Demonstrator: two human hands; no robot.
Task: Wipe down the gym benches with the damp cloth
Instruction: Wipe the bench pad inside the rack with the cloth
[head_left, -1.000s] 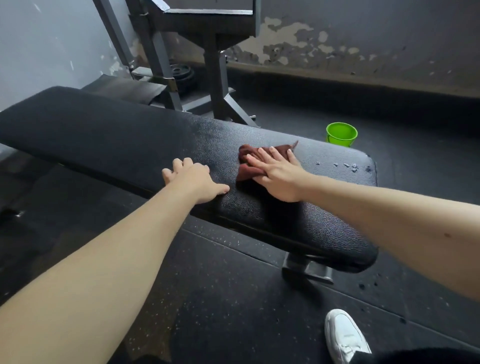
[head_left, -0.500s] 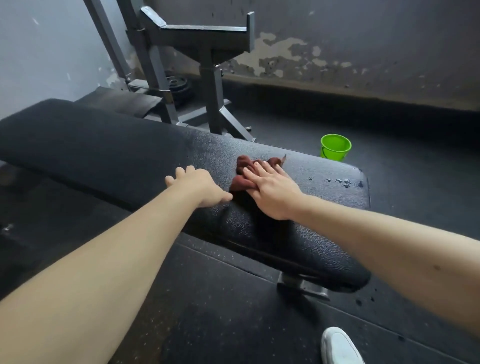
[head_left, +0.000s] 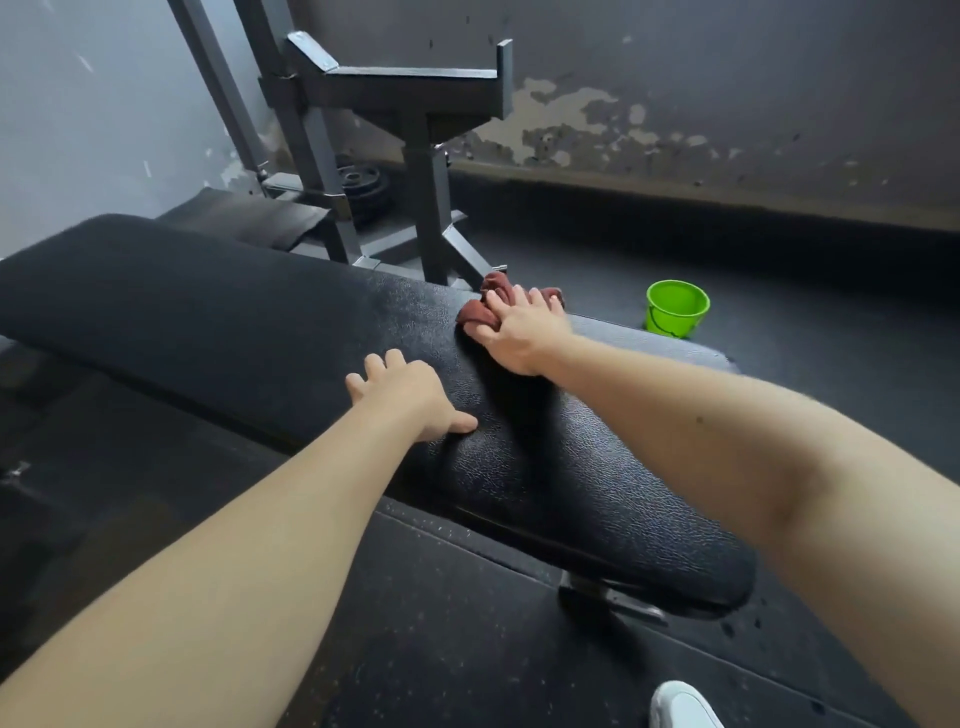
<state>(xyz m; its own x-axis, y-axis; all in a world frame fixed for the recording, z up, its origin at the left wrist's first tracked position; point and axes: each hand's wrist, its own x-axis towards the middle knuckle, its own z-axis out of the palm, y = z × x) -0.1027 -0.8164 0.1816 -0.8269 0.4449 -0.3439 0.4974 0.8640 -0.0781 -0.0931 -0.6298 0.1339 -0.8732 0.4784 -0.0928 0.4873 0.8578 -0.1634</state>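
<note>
At the centre of the frame, toward the far edge of the padded tabletop (head_left: 234, 322) of the gym bench, the right hand (head_left: 519, 332) lies palm-down on the damp cloth (head_left: 480, 306). The fingers are extended and laid close together over the bunched, dark red fabric, pressing it against the upholstery rather than pinching it; this flat contact spreads the load across the cloth so that it drags over the textured surface. The cloth sits at the rear rim of the pad, partly showing beyond the fingertips. The left hand (head_left: 410, 395), lower and to the left, rests palm-down on the near half of the pad with fingers spread and thumb out, holding nothing; it appears to serve as a brace for the forward lean. The long stretch of pad running to the left of the frame lies beyond both hands, and whether it has been wiped cannot be told from its surface. A green bucket (head_left: 675, 312) stands on the floor just behind the bench at centre right, probably within reach for re-wetting. A steel rack (head_left: 415, 104) occupies the upper centre.
</note>
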